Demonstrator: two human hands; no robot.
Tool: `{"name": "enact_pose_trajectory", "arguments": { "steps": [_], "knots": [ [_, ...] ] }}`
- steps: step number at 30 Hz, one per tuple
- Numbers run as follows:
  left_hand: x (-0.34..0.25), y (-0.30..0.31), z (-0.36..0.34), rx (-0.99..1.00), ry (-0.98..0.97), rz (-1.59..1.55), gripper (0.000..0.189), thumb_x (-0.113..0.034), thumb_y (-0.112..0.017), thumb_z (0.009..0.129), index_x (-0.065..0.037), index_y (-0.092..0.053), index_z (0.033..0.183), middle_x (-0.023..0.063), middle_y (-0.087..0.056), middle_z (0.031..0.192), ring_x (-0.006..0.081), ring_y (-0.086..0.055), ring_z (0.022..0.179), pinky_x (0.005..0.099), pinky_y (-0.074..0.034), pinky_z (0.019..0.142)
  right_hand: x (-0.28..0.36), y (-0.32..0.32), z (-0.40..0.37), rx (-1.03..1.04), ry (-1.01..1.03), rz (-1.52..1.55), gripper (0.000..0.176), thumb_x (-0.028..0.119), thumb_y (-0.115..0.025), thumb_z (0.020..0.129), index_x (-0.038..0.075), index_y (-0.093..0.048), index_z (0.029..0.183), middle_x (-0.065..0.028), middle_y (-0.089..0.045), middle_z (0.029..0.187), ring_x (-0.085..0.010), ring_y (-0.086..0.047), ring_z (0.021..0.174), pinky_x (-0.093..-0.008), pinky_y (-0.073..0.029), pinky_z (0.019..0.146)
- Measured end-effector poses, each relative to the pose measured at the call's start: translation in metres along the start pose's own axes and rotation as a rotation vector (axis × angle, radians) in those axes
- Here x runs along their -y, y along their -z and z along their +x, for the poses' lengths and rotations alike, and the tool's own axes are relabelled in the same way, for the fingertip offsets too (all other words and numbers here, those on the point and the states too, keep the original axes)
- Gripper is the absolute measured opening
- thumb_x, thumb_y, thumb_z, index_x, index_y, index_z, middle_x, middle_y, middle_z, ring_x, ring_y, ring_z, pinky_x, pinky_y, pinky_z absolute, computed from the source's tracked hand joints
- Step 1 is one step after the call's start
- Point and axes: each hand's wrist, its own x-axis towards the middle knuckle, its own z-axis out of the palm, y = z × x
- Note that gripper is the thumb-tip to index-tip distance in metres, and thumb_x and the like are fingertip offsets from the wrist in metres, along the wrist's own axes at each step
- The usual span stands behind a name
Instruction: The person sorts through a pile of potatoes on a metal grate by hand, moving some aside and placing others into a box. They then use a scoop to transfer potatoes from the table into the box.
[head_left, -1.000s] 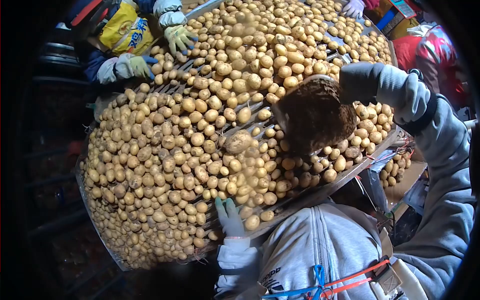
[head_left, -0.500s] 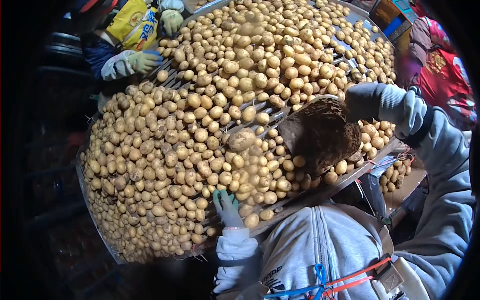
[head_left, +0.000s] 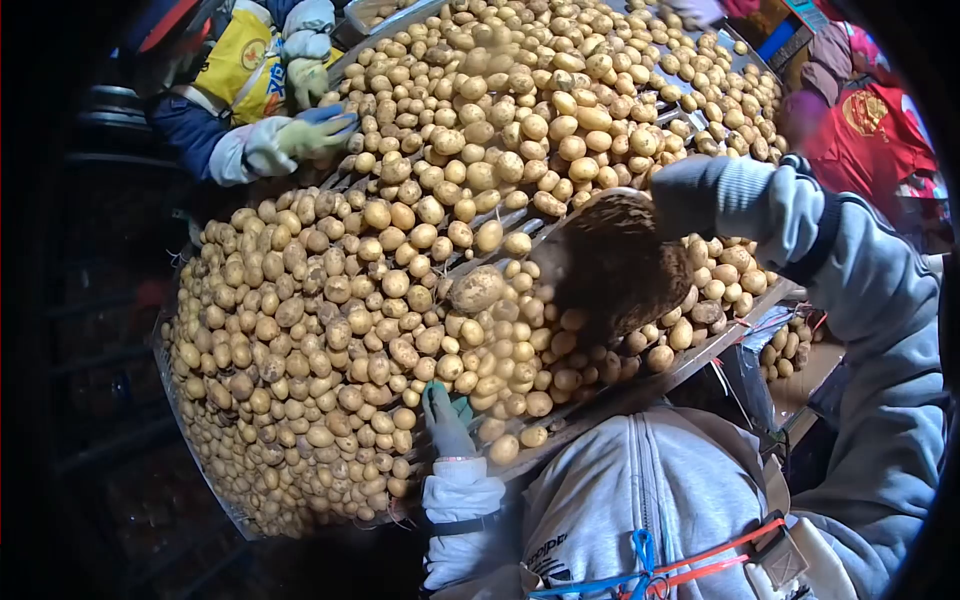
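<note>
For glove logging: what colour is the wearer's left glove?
The left glove is teal-green with grey; the head view shows it best.

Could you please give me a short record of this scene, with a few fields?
Surface: table, heaped with potatoes
Left hand: green glove, open, resting on potatoes at the near edge
Right hand: dirt-caked glove, down among potatoes; grip hidden
Big potato: left of the right hand, apart from it
Co-worker's hands: gloved, at the far left edge
Person in red: far right
</note>
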Motion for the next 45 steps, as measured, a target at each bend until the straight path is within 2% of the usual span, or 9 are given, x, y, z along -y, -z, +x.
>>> {"name": "enact_pose_trajectory", "arguments": {
  "steps": [13,20,23,25,29,31,33,36,45],
  "knots": [
    [-0.015,-0.006,0.006,0.043,0.167,-0.057,0.072,-0.052,-0.056,0.110,0.000,-0.046,0.159,0.0162,-0.054,0.152,0.0312,-0.059,0.133,0.0442,-0.056,0.103,0.025,-0.015,0.008,-0.044,-0.014,-0.125,0.036,0.039,-0.073,0.090,0.005,-0.083,0.089,-0.0131,-0.076,0.075,-0.0259,-0.075,0.067,-0.0411,-0.059,0.065],
    [-0.025,-0.033,0.005,0.128,-0.064,0.569,0.077,-0.059,-0.056,0.108,-0.005,-0.046,0.162,0.0149,-0.056,0.155,0.0286,-0.058,0.133,0.0405,-0.053,0.105,0.002,-0.063,0.019,-0.044,0.056,0.148,0.035,0.039,-0.073,0.095,0.008,-0.082,0.080,-0.0100,-0.072,0.066,-0.0235,-0.072,0.059,-0.0391,-0.058,0.058],
    [-0.017,-0.060,0.018,0.167,-0.300,0.586,0.078,-0.057,-0.057,0.107,-0.003,-0.045,0.162,0.0152,-0.056,0.155,0.0270,-0.057,0.133,0.0360,-0.050,0.107,0.021,-0.056,0.003,0.030,-0.006,0.228,0.037,0.039,-0.071,0.093,0.004,-0.082,0.087,-0.0126,-0.075,0.073,-0.0259,-0.075,0.066,-0.0416,-0.059,0.065],
    [0.027,-0.053,0.060,0.216,-0.683,1.063,0.076,-0.056,-0.055,0.107,-0.005,-0.044,0.163,0.0172,-0.055,0.157,0.0314,-0.058,0.136,0.0392,-0.050,0.110,0.020,-0.063,0.001,0.024,-0.011,0.256,0.037,0.039,-0.071,0.094,0.004,-0.082,0.087,-0.0117,-0.076,0.073,-0.0253,-0.074,0.065,-0.0417,-0.059,0.065],
    [-0.086,-0.147,-0.011,0.345,-0.169,0.875,0.066,-0.052,-0.051,0.109,-0.015,-0.044,0.164,0.0192,-0.053,0.161,0.0400,-0.058,0.140,0.0479,-0.049,0.117,0.001,-0.079,-0.001,-0.023,0.020,0.276,0.038,0.040,-0.072,0.093,0.003,-0.081,0.085,-0.0126,-0.076,0.073,-0.0257,-0.074,0.064,-0.0413,-0.059,0.063],
    [-0.092,-0.173,-0.019,0.395,-0.190,0.987,0.065,-0.052,-0.054,0.108,-0.017,-0.045,0.163,0.0202,-0.053,0.159,0.0406,-0.060,0.137,0.0491,-0.050,0.114,-0.010,-0.087,-0.004,-0.109,-0.028,0.213,0.041,0.041,-0.071,0.094,0.003,-0.081,0.084,-0.0113,-0.075,0.070,-0.0236,-0.072,0.059,-0.0396,-0.059,0.058],
    [-0.092,-0.203,-0.036,0.444,-0.280,1.034,0.065,-0.051,-0.057,0.107,-0.019,-0.046,0.163,0.0212,-0.054,0.158,0.0412,-0.061,0.134,0.0503,-0.051,0.112,-0.025,-0.096,-0.011,-0.127,0.084,0.374,0.041,0.042,-0.072,0.091,0.004,-0.077,0.076,-0.0179,-0.068,0.065,-0.0370,-0.067,0.060,-0.0488,-0.055,0.062],
    [-0.078,-0.234,-0.062,0.546,-0.495,0.777,0.065,-0.036,-0.070,0.103,-0.014,-0.050,0.160,0.0264,-0.055,0.151,0.0412,-0.058,0.137,0.0490,-0.047,0.114,-0.032,-0.117,-0.007,-0.118,-0.009,0.334,0.038,0.041,-0.072,0.093,0.007,-0.079,0.078,-0.0174,-0.070,0.069,-0.0366,-0.069,0.063,-0.0475,-0.056,0.064],
    [-0.067,-0.098,0.004,0.214,-0.281,0.616,0.055,-0.024,-0.066,0.103,0.001,-0.056,0.150,0.0259,-0.065,0.131,0.0383,-0.066,0.119,0.0451,-0.053,0.105,-0.067,-0.077,-0.038,-0.156,-0.052,0.235,0.036,0.039,-0.074,0.089,0.006,-0.078,0.077,-0.0171,-0.071,0.069,-0.0364,-0.069,0.060,-0.0482,-0.054,0.058]
  ]
}}
